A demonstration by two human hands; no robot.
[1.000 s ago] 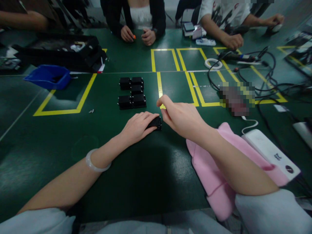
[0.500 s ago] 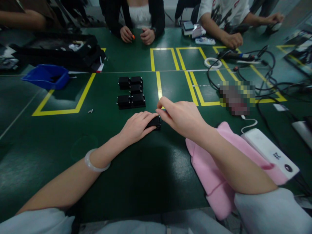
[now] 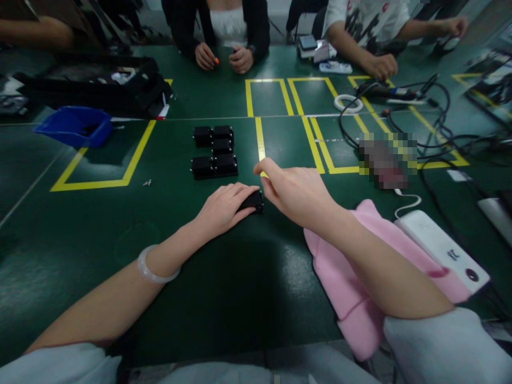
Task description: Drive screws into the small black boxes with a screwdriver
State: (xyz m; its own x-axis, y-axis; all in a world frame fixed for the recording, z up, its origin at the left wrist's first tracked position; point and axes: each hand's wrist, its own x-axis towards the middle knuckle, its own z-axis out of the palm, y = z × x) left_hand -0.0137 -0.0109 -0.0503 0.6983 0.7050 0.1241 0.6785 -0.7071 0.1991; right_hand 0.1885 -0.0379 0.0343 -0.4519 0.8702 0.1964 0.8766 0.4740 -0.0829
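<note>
My left hand (image 3: 226, 207) lies over a small black block (image 3: 253, 201) on the green table (image 3: 240, 288), fingers wrapped on its top and holding it down. My right hand (image 3: 298, 193) is right beside the block's right end, fingers curled in a pinch at its edge, index finger raised. What the pinch holds is hidden. A cluster of several similar black blocks (image 3: 214, 152) stands a short way beyond my left hand. A white bangle (image 3: 154, 265) is on my left wrist.
A pink cloth (image 3: 340, 282) and a white device (image 3: 442, 248) lie under and right of my right forearm. Tangled black cables (image 3: 432, 125) fill the right. A blue bin (image 3: 74, 125) and black bag (image 3: 100, 85) sit far left. Other people's hands (image 3: 224, 56) rest at the far edge.
My right hand's fingers shifted slightly at the block's right end, dipping to it and lifting the index finger again. My left hand has stayed on the block.
</note>
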